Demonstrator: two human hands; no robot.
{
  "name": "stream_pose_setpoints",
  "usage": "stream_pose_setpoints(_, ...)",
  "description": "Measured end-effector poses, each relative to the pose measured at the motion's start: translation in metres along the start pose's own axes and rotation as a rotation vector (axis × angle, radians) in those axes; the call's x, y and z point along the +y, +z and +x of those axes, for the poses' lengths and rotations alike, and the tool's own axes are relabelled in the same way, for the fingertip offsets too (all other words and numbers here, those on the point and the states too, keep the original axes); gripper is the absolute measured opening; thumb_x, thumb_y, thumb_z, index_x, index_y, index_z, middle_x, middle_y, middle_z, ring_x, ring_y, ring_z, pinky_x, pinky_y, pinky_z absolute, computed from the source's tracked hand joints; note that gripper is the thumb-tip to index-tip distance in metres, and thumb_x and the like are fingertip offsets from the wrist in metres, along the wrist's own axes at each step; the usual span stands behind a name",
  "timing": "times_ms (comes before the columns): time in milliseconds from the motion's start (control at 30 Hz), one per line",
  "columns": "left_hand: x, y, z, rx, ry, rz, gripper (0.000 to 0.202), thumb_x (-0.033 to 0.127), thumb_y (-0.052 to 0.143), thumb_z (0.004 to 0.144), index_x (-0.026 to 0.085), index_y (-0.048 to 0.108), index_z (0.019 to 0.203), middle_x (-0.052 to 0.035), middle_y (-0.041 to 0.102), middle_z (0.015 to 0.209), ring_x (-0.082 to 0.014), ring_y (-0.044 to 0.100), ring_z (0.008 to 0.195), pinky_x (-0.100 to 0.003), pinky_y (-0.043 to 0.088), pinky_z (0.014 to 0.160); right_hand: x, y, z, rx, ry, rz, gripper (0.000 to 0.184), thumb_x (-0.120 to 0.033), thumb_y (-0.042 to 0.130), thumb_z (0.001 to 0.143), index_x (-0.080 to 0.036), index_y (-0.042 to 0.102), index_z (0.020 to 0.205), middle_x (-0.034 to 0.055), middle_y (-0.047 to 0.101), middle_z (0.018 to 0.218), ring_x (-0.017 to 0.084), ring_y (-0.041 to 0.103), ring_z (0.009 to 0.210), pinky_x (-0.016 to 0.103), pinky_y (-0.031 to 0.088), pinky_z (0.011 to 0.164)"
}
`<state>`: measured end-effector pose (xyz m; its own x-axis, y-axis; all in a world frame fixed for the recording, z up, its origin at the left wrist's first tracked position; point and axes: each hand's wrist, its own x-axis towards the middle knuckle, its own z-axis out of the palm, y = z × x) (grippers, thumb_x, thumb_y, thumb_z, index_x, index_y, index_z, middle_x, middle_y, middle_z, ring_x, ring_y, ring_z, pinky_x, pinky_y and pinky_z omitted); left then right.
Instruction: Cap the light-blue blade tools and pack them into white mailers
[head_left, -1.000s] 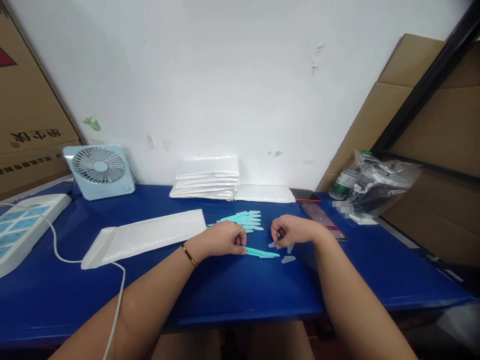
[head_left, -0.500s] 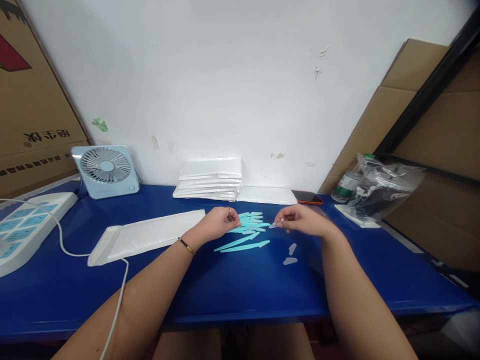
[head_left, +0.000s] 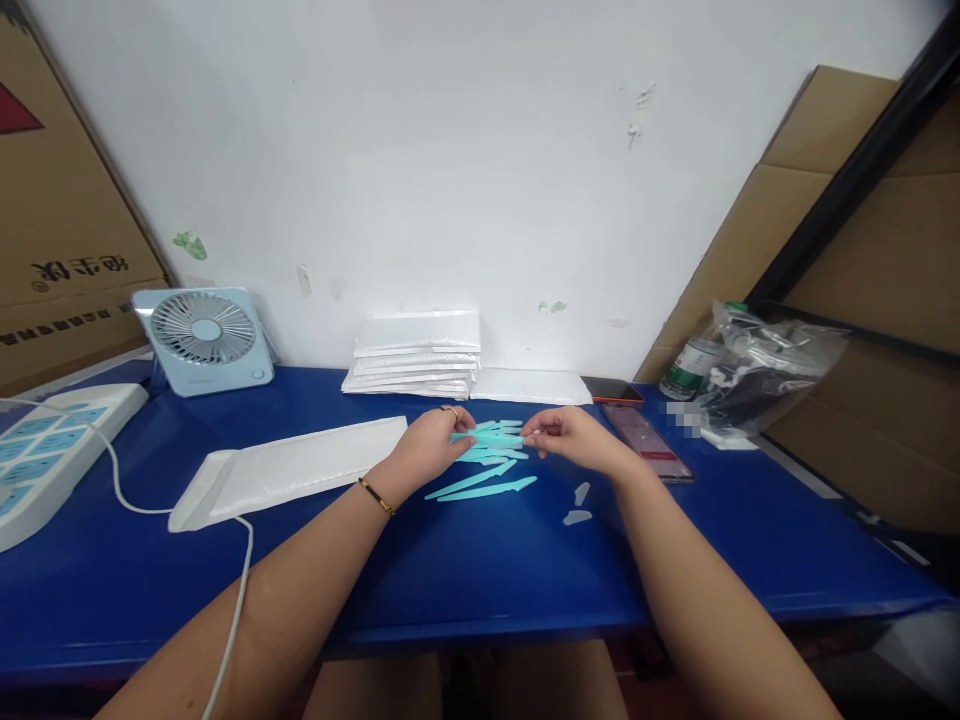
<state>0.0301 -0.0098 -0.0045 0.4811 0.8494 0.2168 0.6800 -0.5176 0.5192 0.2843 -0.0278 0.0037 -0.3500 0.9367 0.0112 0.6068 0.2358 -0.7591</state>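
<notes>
My left hand point(head_left: 435, 444) pinches the handle end of a teal eyebrow razor point(head_left: 489, 439), held level above the blue table. At its other end my right hand point(head_left: 568, 438) is closed on a small clear blade cap point(head_left: 516, 441), which meets the razor's tip; how far it covers the blade I cannot tell. Several more teal razors lie in a loose pile under and behind my hands. In front of the pile rests a razor point(head_left: 487, 490) on its own. Two loose clear caps, one of them nearer point(head_left: 577, 517), lie below my right hand.
A white padded mailer point(head_left: 300, 470) lies left of the razors, with a stack of mailers point(head_left: 412, 355) by the wall. A fan point(head_left: 204, 340), a power strip point(head_left: 67, 450) and a white cable stand left. Phones point(head_left: 651, 448), a bottle point(head_left: 691, 368) and a plastic bag point(head_left: 772, 370) are right.
My right hand has moved left with the clear cap, bringing it to the tip of the razor in my left hand. The phone beside my right forearm has come into view.
</notes>
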Motion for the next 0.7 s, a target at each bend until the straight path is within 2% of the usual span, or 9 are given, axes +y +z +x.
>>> stream_pose_setpoints(67, 0.002, -0.001, -0.002, 0.052, 0.02, 0.084, 0.03, 0.038, 0.059, 0.075, 0.021, 0.06, 0.099, -0.0047, 0.063, 0.1, -0.021, 0.057, 0.094, -0.029, 0.044, 0.076, 0.004, -0.01, -0.004, 0.047, -0.019, -0.08, 0.031, -0.039, 0.063, 0.073, -0.016, 0.066, 0.094, 0.0034, 0.064, 0.075, 0.014, 0.057, 0.066, 0.025, 0.044, 0.061)
stream_pose_setpoints(133, 0.005, -0.002, -0.005, -0.024, 0.058, 0.128, 0.028, 0.041, 0.06, 0.073, 0.021, 0.062, 0.093, -0.0035, 0.063, 0.095, -0.0199, 0.058, 0.088, -0.027, 0.043, 0.069, 0.008, -0.024, -0.012, -0.005, -0.019, -0.18, 0.029, -0.036, 0.068, 0.067, -0.017, 0.069, 0.09, 0.0029, 0.063, 0.08, 0.014, 0.055, 0.068, 0.024, 0.044, 0.061)
stream_pose_setpoints(233, 0.008, 0.001, -0.007, -0.198, 0.098, 0.178, 0.02, 0.04, 0.06, 0.072, 0.022, 0.064, 0.079, -0.0007, 0.066, 0.081, -0.0164, 0.059, 0.073, -0.025, 0.037, 0.056, 0.014, -0.037, -0.021, -0.283, 0.091, -0.283, 0.029, -0.028, 0.075, 0.056, -0.019, 0.071, 0.083, 0.0003, 0.061, 0.073, 0.013, 0.053, 0.063, 0.023, 0.041, 0.057)
stream_pose_setpoints(300, 0.009, 0.005, -0.008, -0.247, 0.092, 0.213, 0.014, 0.036, 0.06, 0.071, 0.023, 0.065, 0.074, 0.0008, 0.066, 0.075, -0.0151, 0.057, 0.066, -0.024, 0.033, 0.052, 0.014, -0.037, -0.021, -0.386, 0.172, -0.327, 0.025, -0.025, 0.076, 0.053, -0.018, 0.071, 0.076, -0.0008, 0.06, 0.067, 0.013, 0.053, 0.06, 0.023, 0.04, 0.054)
stream_pose_setpoints(467, 0.012, 0.008, -0.009, -0.24, 0.071, 0.246, 0.01, 0.026, 0.057, 0.071, 0.022, 0.066, 0.073, 0.0003, 0.068, 0.077, -0.0141, 0.057, 0.064, -0.023, 0.033, 0.051, 0.005, -0.022, -0.014, -0.317, 0.169, -0.28, 0.018, -0.03, 0.072, 0.059, -0.016, 0.067, 0.069, 0.0011, 0.063, 0.062, 0.015, 0.056, 0.059, 0.024, 0.04, 0.054)
stream_pose_setpoints(600, 0.014, 0.007, -0.009, -0.216, 0.088, 0.267, 0.011, 0.024, 0.054, 0.073, 0.022, 0.065, 0.074, -0.0002, 0.068, 0.08, -0.0145, 0.058, 0.067, -0.023, 0.034, 0.052, -0.004, -0.017, -0.013, -0.278, 0.096, -0.077, 0.025, -0.038, 0.068, 0.066, -0.016, 0.065, 0.077, 0.002, 0.064, 0.066, 0.014, 0.058, 0.059, 0.024, 0.044, 0.057)
stream_pose_setpoints(700, 0.013, 0.007, -0.007, -0.201, 0.104, 0.26, 0.012, 0.024, 0.052, 0.075, 0.023, 0.064, 0.076, 0.0007, 0.067, 0.078, -0.0144, 0.058, 0.068, -0.023, 0.035, 0.053, -0.01, -0.016, -0.015, -0.252, 0.024, -0.069, 0.028, -0.041, 0.066, 0.069, -0.015, 0.067, 0.081, 0.0027, 0.063, 0.067, 0.013, 0.056, 0.061, 0.024, 0.043, 0.057)
